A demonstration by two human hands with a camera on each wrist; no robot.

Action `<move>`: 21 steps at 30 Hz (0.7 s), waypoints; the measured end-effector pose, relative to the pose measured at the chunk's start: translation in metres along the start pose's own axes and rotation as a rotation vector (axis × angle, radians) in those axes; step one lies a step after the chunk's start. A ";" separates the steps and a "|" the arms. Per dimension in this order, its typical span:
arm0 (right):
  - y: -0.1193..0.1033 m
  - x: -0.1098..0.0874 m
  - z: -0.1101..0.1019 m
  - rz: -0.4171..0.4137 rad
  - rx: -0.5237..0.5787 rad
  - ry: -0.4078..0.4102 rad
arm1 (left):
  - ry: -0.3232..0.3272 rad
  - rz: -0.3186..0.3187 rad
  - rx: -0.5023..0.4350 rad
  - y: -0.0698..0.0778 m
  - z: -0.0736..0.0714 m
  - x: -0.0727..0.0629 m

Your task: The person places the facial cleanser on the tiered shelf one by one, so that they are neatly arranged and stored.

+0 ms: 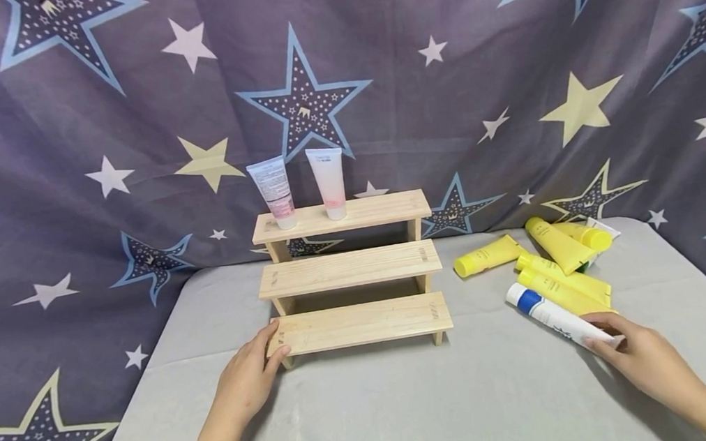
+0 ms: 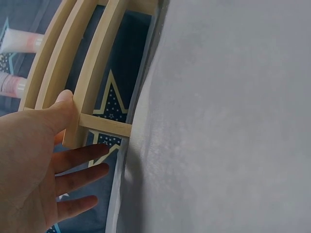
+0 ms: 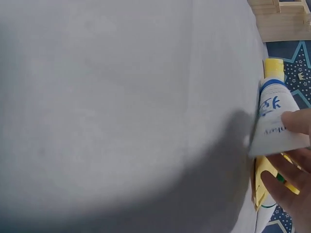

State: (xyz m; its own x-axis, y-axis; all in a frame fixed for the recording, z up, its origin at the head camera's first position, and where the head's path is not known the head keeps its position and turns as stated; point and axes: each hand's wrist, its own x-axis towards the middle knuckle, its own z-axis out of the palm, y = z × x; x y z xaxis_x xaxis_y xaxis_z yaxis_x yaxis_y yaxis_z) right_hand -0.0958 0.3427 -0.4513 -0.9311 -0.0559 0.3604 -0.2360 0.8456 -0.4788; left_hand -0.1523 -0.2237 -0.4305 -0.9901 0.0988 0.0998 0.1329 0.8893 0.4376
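Observation:
My left hand (image 1: 248, 375) holds the left end of the lowest step of a three-tier wooden stand (image 1: 362, 323). In the left wrist view the thumb lies against the board (image 2: 92, 73), and three fingers extend apart from it. My right hand (image 1: 645, 356) pinches the crimped end of a white tube (image 1: 553, 316) with a blue band, its cap pointing up and left. Several yellow tubes (image 1: 557, 245) lie in a loose pile just behind it. On the top step two pinkish-white tubes (image 1: 328, 180) stand on their caps, the left one tilted.
A grey cloth covers the table (image 1: 394, 406). Behind it hangs a dark curtain (image 1: 376, 50) with stars. One yellow tube (image 1: 487, 256) lies apart, between the stand and the pile. A white tube end (image 1: 602, 227) shows behind the pile, mostly hidden.

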 end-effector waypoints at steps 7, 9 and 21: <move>-0.005 0.003 -0.005 0.050 -0.006 0.017 | 0.001 0.002 0.000 0.000 0.000 0.000; -0.006 0.005 -0.006 0.057 -0.001 0.031 | 0.000 0.001 0.001 0.000 0.000 0.000; -0.015 0.027 -0.016 0.089 0.039 0.086 | 0.005 0.010 -0.007 -0.002 0.001 0.000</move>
State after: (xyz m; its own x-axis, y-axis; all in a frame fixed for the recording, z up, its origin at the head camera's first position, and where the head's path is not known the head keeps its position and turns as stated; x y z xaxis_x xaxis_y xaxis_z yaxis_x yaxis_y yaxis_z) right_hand -0.1129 0.3370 -0.4219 -0.9221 0.0659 0.3814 -0.1653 0.8239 -0.5421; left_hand -0.1525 -0.2250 -0.4317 -0.9885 0.1052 0.1089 0.1430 0.8852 0.4427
